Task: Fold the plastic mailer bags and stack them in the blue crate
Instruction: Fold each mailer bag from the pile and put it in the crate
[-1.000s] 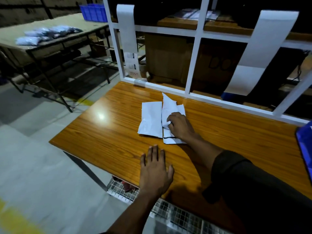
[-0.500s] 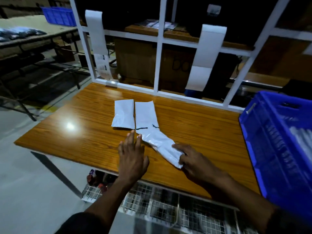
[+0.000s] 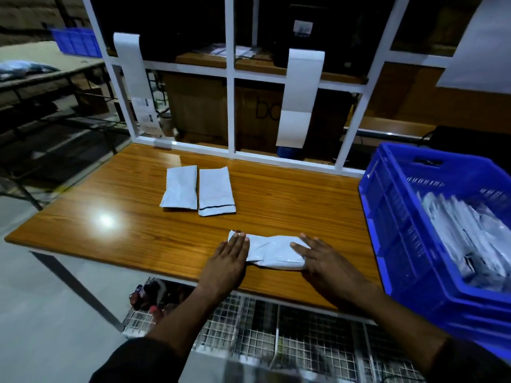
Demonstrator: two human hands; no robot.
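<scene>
A white plastic mailer bag (image 3: pixel 272 251) lies crosswise near the front edge of the wooden table (image 3: pixel 138 230). My left hand (image 3: pixel 231 257) presses flat on its left end with straight fingers. My right hand (image 3: pixel 322 259) lies flat over its right end. Two more white mailer bags sit side by side farther back: one (image 3: pixel 179 187) on the left, one with a black line (image 3: pixel 215 192) on the right. The blue crate (image 3: pixel 387 217) stands at the table's right end and holds several white bags (image 3: pixel 467 230).
A white frame (image 3: pixel 231 78) with hanging paper strips runs along the table's back edge. A wire-mesh shelf (image 3: pixel 262 335) sits below the front edge. Another table with a blue crate (image 3: pixel 76 41) stands far left.
My right hand pulled one bag from the back pile toward the front edge and turned it crosswise. Both hands now lie flat on its ends. The view swung right, showing more of the crate.
</scene>
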